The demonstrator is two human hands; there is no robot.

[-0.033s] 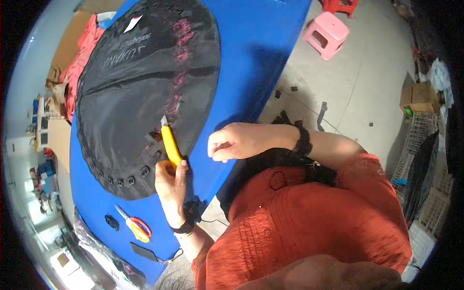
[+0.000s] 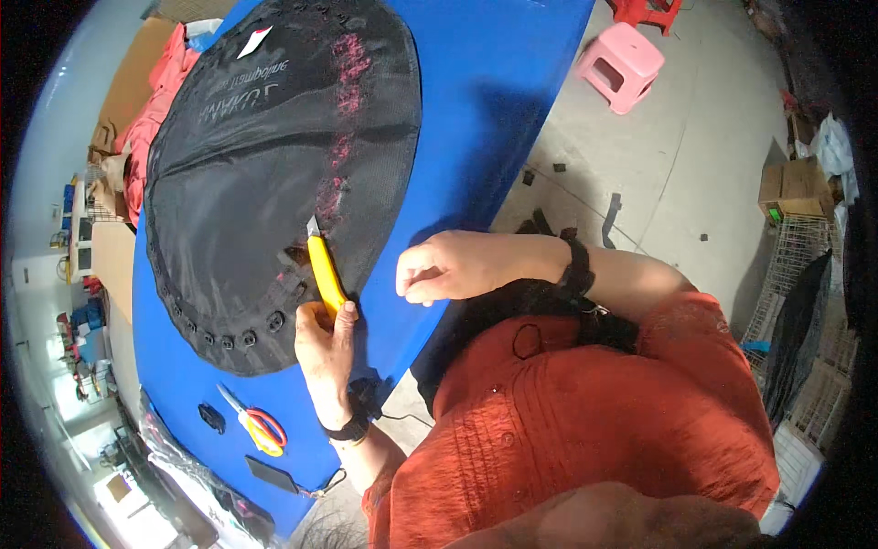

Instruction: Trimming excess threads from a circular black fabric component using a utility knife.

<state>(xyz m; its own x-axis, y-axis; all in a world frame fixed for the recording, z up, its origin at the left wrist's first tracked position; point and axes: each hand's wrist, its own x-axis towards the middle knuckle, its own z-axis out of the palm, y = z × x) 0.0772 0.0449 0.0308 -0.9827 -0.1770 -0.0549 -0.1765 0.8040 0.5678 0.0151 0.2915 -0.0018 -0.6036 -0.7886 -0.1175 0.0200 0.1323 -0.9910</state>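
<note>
A large round black fabric mat [image 2: 229, 197] covers much of the blue table. A band of pink marks [image 2: 346, 78] runs down its right part, and small black fittings [image 2: 250, 338] line its near edge. At that edge my left hand [image 2: 323, 352] is closed round the handle of a yellow utility knife [image 2: 323, 274]. Its metal blade points away from me over the mat, beside the lower end of the pink band. To the right, my right hand [image 2: 434, 268] hovers over the table's edge, fingers curled loosely together; nothing shows in them.
Scissors [image 2: 261, 430], a small black piece [image 2: 211, 419] and a dark flat object with a cord [image 2: 274, 474] lie on the blue table [image 2: 466, 119] at the near left. A pink stool [image 2: 622, 66], dark scraps [image 2: 612, 215] and a cardboard box [image 2: 794, 188] stand or lie right.
</note>
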